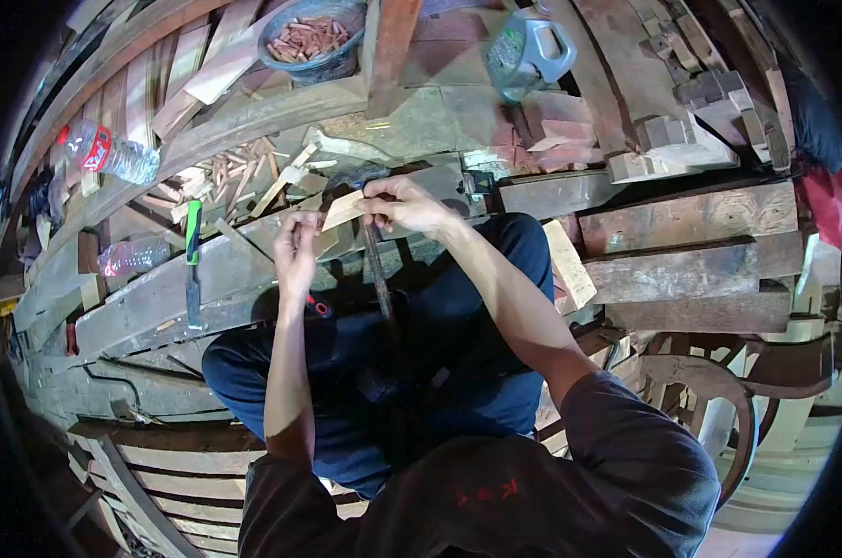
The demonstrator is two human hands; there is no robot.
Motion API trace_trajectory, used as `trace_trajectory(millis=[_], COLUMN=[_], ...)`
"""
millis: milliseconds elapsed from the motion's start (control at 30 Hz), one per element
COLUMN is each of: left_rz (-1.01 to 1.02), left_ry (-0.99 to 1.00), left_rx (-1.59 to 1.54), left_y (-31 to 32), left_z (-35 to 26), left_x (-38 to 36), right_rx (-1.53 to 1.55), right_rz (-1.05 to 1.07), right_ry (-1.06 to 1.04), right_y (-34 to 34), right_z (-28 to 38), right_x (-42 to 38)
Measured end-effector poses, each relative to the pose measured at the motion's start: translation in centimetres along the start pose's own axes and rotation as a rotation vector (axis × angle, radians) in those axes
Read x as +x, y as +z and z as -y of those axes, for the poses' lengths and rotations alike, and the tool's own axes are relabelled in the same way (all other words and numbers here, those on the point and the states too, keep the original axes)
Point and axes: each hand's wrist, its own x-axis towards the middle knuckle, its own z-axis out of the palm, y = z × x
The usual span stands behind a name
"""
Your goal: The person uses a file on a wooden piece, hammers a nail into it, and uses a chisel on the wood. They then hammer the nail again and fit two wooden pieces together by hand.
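A small pale strip of wood [344,210] is held up over the bench between my two hands. My left hand [297,249] pinches its near left end. The fingers of my right hand [410,206] close on its right end. Just beneath lies a hammer [376,270], its dark head partly behind my right hand and its handle pointing back to my lap. A chisel with a bright green handle [194,237] rests on the plank to the left. Near my left wrist shows the red and black handle of a tool [319,305], the rest hidden.
Wood offcuts [239,177] are heaped behind the plank. A bucket of small wooden pieces [311,42], a jug [530,56] and plastic bottles [114,153] stand or lie around. Stacked beams [686,219] and a wooden chair [709,381] are on the right.
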Motion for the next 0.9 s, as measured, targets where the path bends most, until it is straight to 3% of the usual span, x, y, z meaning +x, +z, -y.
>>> trace_trajectory(millis=[133, 267, 367, 533, 733, 900], left_rz=[0.043, 0.066, 0.038, -0.012, -0.006, -0.004], left_ry=[-0.123, -0.163, -0.124, -0.104, -0.058, -0.053], left_rx=[-0.033, -0.109, -0.16, -0.158, -0.122, -0.074], left_y=[0.3, 0.0, -0.7, -1.7, -0.9, -0.7], left_z=[-1.4, -1.2, -0.9, -0.2, -0.2, 0.2], left_x=[-0.4, -0.4, 0.1, 0.1, 0.4, 0.3], right_rx=[0.0, -0.166, -0.85, -1.107, -1.28, -1.324], right_rz=[0.017, 0.016, -0.257, -0.73, -0.725, -0.66], right_ry=[-0.018, 0.096, -0.228, 0.118, 0.547, 0.606], right_y=[-0.1, -0.4, -4.8, -14.4, -26.3, -23.7], right_z=[-0.3, 0.5, 1.6, 4.1, -11.5, -9.9], right_x=[0.3, -0.3, -3.1, -12.9, -10.4, -7.2])
